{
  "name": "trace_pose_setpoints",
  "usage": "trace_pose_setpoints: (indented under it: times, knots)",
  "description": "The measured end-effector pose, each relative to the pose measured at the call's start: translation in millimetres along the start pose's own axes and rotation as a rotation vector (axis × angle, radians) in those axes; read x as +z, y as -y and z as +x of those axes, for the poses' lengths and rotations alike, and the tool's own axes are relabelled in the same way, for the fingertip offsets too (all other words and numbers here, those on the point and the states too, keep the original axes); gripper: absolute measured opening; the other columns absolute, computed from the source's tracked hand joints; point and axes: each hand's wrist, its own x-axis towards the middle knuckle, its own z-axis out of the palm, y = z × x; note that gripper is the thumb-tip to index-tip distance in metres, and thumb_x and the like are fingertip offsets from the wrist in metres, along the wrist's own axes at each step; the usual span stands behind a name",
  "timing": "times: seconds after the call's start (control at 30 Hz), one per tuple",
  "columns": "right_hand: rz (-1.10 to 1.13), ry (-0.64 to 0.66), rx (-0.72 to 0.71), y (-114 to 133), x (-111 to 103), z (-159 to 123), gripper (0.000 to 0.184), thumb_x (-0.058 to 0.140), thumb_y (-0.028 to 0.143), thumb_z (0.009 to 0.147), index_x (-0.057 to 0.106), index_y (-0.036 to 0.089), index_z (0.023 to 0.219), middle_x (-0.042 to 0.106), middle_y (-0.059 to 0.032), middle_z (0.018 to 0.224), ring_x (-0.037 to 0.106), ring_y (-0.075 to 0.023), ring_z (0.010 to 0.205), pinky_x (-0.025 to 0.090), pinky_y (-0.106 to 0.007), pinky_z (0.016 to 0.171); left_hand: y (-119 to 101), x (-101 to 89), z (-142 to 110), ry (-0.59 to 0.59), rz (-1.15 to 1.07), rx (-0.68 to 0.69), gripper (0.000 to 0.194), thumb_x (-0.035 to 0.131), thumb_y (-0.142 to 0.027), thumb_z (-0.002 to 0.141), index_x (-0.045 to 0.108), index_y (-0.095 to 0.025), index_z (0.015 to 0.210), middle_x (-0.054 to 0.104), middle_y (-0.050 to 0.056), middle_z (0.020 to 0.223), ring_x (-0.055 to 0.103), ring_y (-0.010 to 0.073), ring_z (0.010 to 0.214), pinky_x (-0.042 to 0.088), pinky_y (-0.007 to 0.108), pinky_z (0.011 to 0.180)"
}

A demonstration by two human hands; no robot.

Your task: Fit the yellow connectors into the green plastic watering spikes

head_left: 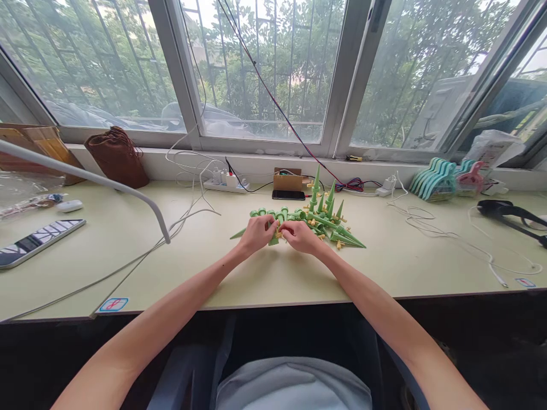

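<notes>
Close together over the table, my left hand (pixel 257 233) and my right hand (pixel 299 236) meet at a green watering spike (pixel 273 241). The left fingers are closed around the spike, and its body is partly hidden by them. At its side, the right fingertips pinch a small yellow valve (pixel 279 233). Just behind and to the right lies a pile of green watering spikes (pixel 327 221) with yellow valves; several stand upright with their points up. More green spike pieces lie behind the left hand, and one pointed tip (pixel 237 234) sticks out to its left.
A black phone (pixel 288 195) and a small cardboard box (pixel 287 181) lie behind the pile. White cables (pixel 192 213) and a lamp's grey arm (pixel 128 191) cross the left side. Turquoise hangers (pixel 433 177) and black glasses (pixel 510 212) are at the right.
</notes>
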Motion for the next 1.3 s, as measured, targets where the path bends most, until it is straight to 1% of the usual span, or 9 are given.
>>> trace_pose_setpoints:
  times: [0.27, 0.57, 0.7, 1.03, 1.17, 1.3]
  knots:
    - [-0.004, 0.013, -0.007, 1.2, -0.1, 0.1, 0.02, 0.045, 0.021, 0.087, 0.057, 0.017, 0.071, 0.058, -0.0004, 0.067, 0.047, -0.0119, 0.061, 0.036, -0.024, 0.063, 0.0, 0.8, -0.2, 0.013, -0.017, 0.001, 0.027, 0.051, -0.038, 0.089, 0.057, -0.021, 0.068, 0.052, -0.002, 0.054, 0.043, 0.0153, 0.052, 0.038, 0.029, 0.062]
    - [-0.004, 0.016, -0.008, 0.6, 0.7, -0.1, 0.021, 0.045, 0.021, 0.087, 0.056, 0.018, 0.07, 0.058, -0.0002, 0.067, 0.046, -0.0118, 0.061, 0.036, -0.024, 0.064, -0.2, 0.4, -0.2, 0.023, -0.019, 0.005, 0.027, 0.051, -0.037, 0.089, 0.055, -0.022, 0.068, 0.049, -0.002, 0.052, 0.042, 0.0151, 0.051, 0.038, 0.029, 0.061]
    - [-0.005, 0.018, -0.001, 1.9, 0.8, -0.5, 0.02, 0.045, 0.021, 0.087, 0.055, 0.018, 0.07, 0.056, 0.0007, 0.065, 0.044, -0.0114, 0.06, 0.035, -0.024, 0.062, -0.2, 0.1, -0.4, 0.027, -0.021, 0.01, 0.027, 0.051, -0.037, 0.089, 0.055, -0.022, 0.068, 0.05, -0.003, 0.053, 0.041, 0.0149, 0.051, 0.038, 0.029, 0.061]
    - [0.026, 0.001, -0.007, 2.4, 0.0, -1.2, 0.021, 0.048, 0.028, 0.093, 0.061, 0.017, 0.082, 0.058, 0.0006, 0.067, 0.045, -0.011, 0.058, 0.035, -0.024, 0.06, 1.8, -0.1, 1.1, 0.028, -0.006, -0.006, 0.025, 0.051, -0.037, 0.089, 0.058, -0.022, 0.07, 0.054, -0.001, 0.055, 0.047, 0.0163, 0.054, 0.039, 0.029, 0.062]
    - [0.031, 0.003, -0.004, 3.2, -0.6, -1.8, 0.018, 0.049, 0.027, 0.094, 0.062, 0.017, 0.085, 0.06, 0.0002, 0.068, 0.045, -0.0109, 0.057, 0.036, -0.024, 0.06, 4.4, 0.8, 1.3, 0.054, -0.005, -0.021, 0.024, 0.051, -0.039, 0.089, 0.06, -0.022, 0.075, 0.055, -0.001, 0.056, 0.05, 0.0172, 0.055, 0.039, 0.029, 0.061]
    - [0.05, 0.006, -0.007, 3.0, -0.5, -1.9, 0.016, 0.051, 0.026, 0.093, 0.062, 0.017, 0.085, 0.063, -0.0002, 0.07, 0.047, -0.0111, 0.058, 0.038, -0.024, 0.061, 5.5, 1.3, 1.5, 0.068, -0.008, -0.018, 0.023, 0.052, -0.039, 0.09, 0.061, -0.022, 0.077, 0.055, -0.001, 0.056, 0.051, 0.0173, 0.056, 0.04, 0.029, 0.061]
